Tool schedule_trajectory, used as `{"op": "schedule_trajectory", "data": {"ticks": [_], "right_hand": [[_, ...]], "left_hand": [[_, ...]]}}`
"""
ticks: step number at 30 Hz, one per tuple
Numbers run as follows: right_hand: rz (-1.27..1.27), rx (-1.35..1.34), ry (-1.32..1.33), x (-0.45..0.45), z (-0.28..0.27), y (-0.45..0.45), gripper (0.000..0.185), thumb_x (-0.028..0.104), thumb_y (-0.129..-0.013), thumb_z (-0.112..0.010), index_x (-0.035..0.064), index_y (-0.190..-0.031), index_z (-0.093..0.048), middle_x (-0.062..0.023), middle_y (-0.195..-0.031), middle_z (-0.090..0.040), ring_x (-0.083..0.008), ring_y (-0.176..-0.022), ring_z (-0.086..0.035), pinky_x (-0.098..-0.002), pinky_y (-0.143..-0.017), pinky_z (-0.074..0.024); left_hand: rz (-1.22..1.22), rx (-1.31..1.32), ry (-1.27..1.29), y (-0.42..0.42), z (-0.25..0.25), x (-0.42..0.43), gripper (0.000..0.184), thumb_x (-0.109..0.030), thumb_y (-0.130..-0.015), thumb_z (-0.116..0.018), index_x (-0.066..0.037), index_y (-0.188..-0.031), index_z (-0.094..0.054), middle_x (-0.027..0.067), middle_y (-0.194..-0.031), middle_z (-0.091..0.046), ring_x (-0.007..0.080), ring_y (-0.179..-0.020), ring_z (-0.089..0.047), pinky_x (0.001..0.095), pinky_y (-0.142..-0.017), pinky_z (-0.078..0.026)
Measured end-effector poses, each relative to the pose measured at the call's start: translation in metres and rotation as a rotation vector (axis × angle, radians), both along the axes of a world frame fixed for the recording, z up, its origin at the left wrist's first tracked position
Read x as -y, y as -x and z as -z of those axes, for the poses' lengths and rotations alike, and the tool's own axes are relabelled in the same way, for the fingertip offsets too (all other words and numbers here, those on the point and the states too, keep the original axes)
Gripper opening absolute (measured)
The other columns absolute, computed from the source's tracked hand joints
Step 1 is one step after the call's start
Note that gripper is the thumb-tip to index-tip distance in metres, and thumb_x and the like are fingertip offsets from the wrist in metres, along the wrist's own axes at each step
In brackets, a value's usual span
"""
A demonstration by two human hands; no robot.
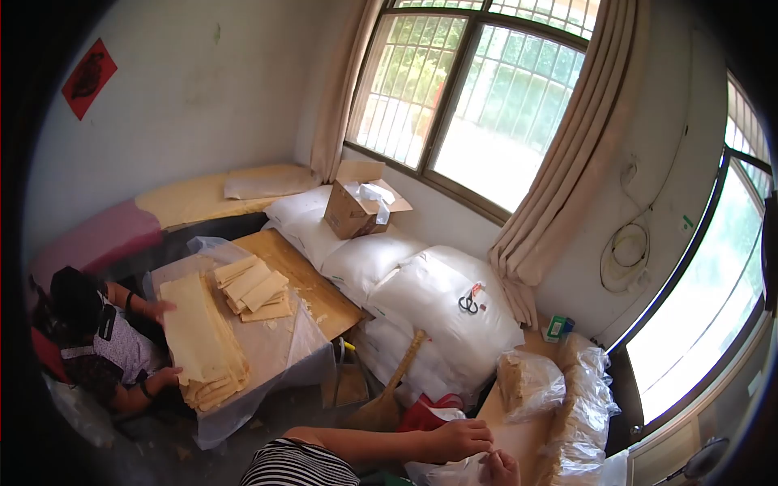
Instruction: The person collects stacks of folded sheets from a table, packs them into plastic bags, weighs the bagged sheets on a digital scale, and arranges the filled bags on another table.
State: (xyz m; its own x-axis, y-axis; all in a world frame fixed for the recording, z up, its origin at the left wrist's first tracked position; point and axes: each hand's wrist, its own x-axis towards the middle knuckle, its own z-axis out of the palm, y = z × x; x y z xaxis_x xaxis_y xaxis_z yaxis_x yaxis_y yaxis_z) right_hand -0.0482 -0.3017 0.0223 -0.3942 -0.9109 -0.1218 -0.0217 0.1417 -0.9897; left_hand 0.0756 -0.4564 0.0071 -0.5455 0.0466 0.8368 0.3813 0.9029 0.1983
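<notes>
My left hand [460,440] is at the bottom centre, its fingers closed, beyond a striped sleeve. Just to its lower right is my right hand [501,468], its fingers curled and partly cut off by the frame's bottom edge. The fingertips of both hands come close together; anything between them is too small to make out. Below and behind the hands lies white material [442,474], with a red and white item [428,411] just above. Right of them, a clear plastic bag of tan pieces [528,385] rests on a wooden surface [506,433].
A co-worker [121,348] at the left handles tan sheets [198,332] on a plastic-covered table [304,344]. White sacks [442,312] carry scissors [469,300] and an open carton [356,212]. Wrapped bundles [577,405] line the right side. A broom [403,364] leans near the sacks.
</notes>
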Motion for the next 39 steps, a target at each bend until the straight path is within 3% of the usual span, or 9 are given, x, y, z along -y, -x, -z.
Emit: {"op": "schedule_trajectory", "data": {"ticks": [5,15,17,19,21,25,30,33,39], "right_hand": [[-0.077,-0.476,0.201,0.018,-0.005,-0.002,0.025,0.018,-0.099,-0.046,0.0054,-0.083,-0.061,0.0036,-0.060,-0.048,-0.0045,-0.049,-0.042,-0.0202,-0.045,-0.0329],[0.143,0.232,0.027,0.023,0.041,0.022,0.009,0.012,-0.090,-0.061,0.0084,-0.082,-0.059,0.0006,-0.070,-0.057,-0.0069,-0.058,-0.050,-0.0205,-0.051,-0.0406],[0.199,0.283,0.030,0.024,0.046,0.024,0.009,0.011,-0.089,-0.062,0.0090,-0.081,-0.059,0.0007,-0.071,-0.057,-0.0070,-0.060,-0.051,-0.0206,-0.052,-0.0414],[0.168,0.293,0.093,0.027,0.036,0.016,0.007,0.009,-0.087,-0.065,0.0092,-0.082,-0.059,0.0009,-0.074,-0.058,-0.0080,-0.065,-0.053,-0.0224,-0.056,-0.0435],[0.149,0.191,0.086,0.031,0.047,0.018,0.008,0.012,-0.087,-0.066,0.0090,-0.087,-0.059,0.0004,-0.077,-0.059,-0.0083,-0.064,-0.054,-0.0222,-0.058,-0.0442],[0.259,0.239,0.067,0.029,0.056,0.024,0.015,0.001,-0.077,-0.067,0.0076,-0.081,-0.054,-0.0031,-0.073,-0.060,-0.0119,-0.062,-0.058,-0.0244,-0.057,-0.0464],[0.584,0.240,0.147,0.012,0.079,0.060,0.009,0.003,-0.084,-0.061,0.0063,-0.081,-0.054,-0.0045,-0.076,-0.060,-0.0142,-0.070,-0.058,-0.0286,-0.062,-0.0485],[0.802,0.800,0.304,-0.005,0.083,0.071,0.005,0.002,-0.089,-0.051,0.0059,-0.087,-0.053,-0.0070,-0.080,-0.061,-0.0184,-0.073,-0.060,-0.0340,-0.069,-0.0529],[1.089,0.754,0.656,-0.160,0.176,0.164,0.020,0.015,-0.094,-0.042,0.0056,-0.093,-0.059,-0.0106,-0.086,-0.065,-0.0258,-0.082,-0.064,-0.0418,-0.082,-0.0531]], "left_hand": [[-0.010,0.007,0.018,-0.002,-0.006,0.019,0.016,-0.011,-0.072,-0.060,-0.007,-0.088,-0.057,0.0061,-0.094,-0.060,0.0242,-0.088,-0.059,0.0336,-0.073,-0.050],[-0.025,-0.078,0.031,0.017,0.007,0.028,0.016,-0.017,-0.077,-0.064,-0.007,-0.088,-0.057,0.0066,-0.088,-0.060,0.0236,-0.082,-0.061,0.0318,-0.064,-0.050],[0.025,0.451,-0.517,0.015,0.011,0.013,0.025,-0.030,-0.084,-0.066,-0.007,-0.090,-0.057,0.0096,-0.081,-0.060,0.0254,-0.070,-0.061,0.0299,-0.060,-0.049],[0.066,0.471,-0.573,0.034,0.040,0.014,0.032,-0.038,-0.087,-0.065,-0.008,-0.092,-0.057,0.0075,-0.074,-0.059,0.0199,-0.061,-0.059,0.0274,-0.056,-0.048],[0.254,0.654,-1.185,0.043,0.050,0.010,0.027,-0.033,-0.088,-0.064,-0.007,-0.094,-0.058,0.0025,-0.074,-0.058,0.0114,-0.064,-0.057,0.0262,-0.054,-0.047],[0.252,0.619,-1.232,0.049,0.057,0.014,0.018,-0.023,-0.089,-0.063,-0.005,-0.090,-0.059,-0.0001,-0.075,-0.057,0.0069,-0.066,-0.054,0.0244,-0.059,-0.046],[0.667,0.467,-1.914,0.054,0.028,0.017,0.010,-0.018,-0.096,-0.053,-0.008,-0.095,-0.054,0.0045,-0.089,-0.063,0.0166,-0.089,-0.063,0.0342,-0.089,-0.048],[1.143,0.542,-1.975,0.054,0.031,-0.002,0.008,-0.015,-0.097,-0.050,-0.008,-0.094,-0.053,0.0053,-0.086,-0.062,0.0176,-0.086,-0.062,0.0358,-0.087,-0.048],[0.697,0.651,-1.923,0.075,0.111,0.016,0.004,-0.012,-0.096,-0.050,-0.008,-0.096,-0.050,-0.0009,-0.068,-0.045,0.0102,-0.059,-0.046,0.0247,-0.056,-0.044]]}}
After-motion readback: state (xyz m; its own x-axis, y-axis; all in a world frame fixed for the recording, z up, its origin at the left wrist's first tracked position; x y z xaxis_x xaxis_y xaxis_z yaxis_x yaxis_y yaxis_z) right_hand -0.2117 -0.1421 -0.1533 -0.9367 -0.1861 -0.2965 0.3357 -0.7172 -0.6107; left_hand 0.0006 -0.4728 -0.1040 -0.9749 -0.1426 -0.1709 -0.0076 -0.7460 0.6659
